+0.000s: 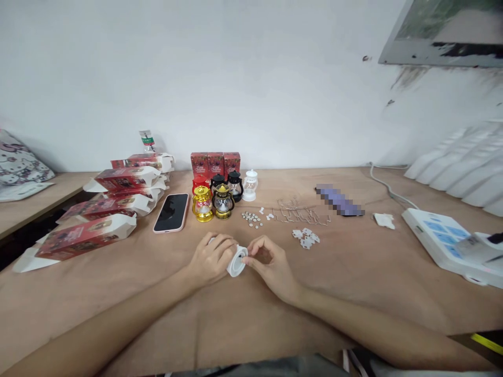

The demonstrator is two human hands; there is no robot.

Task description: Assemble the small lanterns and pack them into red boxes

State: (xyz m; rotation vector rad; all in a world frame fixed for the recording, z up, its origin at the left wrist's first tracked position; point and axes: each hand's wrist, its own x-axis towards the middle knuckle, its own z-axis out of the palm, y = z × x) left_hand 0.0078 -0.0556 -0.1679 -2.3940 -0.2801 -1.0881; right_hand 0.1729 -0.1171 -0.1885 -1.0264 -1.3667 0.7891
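My left hand (214,259) is wrapped around a small white lantern (237,263), tipped on its side with its round base turned to the right. Thumb and forefinger of my right hand (271,262) pinch together at the rim of that base; whatever they hold is too small to make out. The lantern's upper part is hidden under my left fingers. Beyond my hands stand several finished-looking mini lanterns, among them a gold lantern (203,204), a black-and-gold lantern (222,201) and a white lantern (250,186). Button cells (251,217) and white plastic pieces (305,238) lie nearby.
Unfolded red boxes (86,235) are piled at the left beside a phone (171,212). Three closed red boxes (215,163) stand against the wall. Bent wire handles (302,212), a blurred purple packet (340,200) and a white power strip (444,241) lie to the right.
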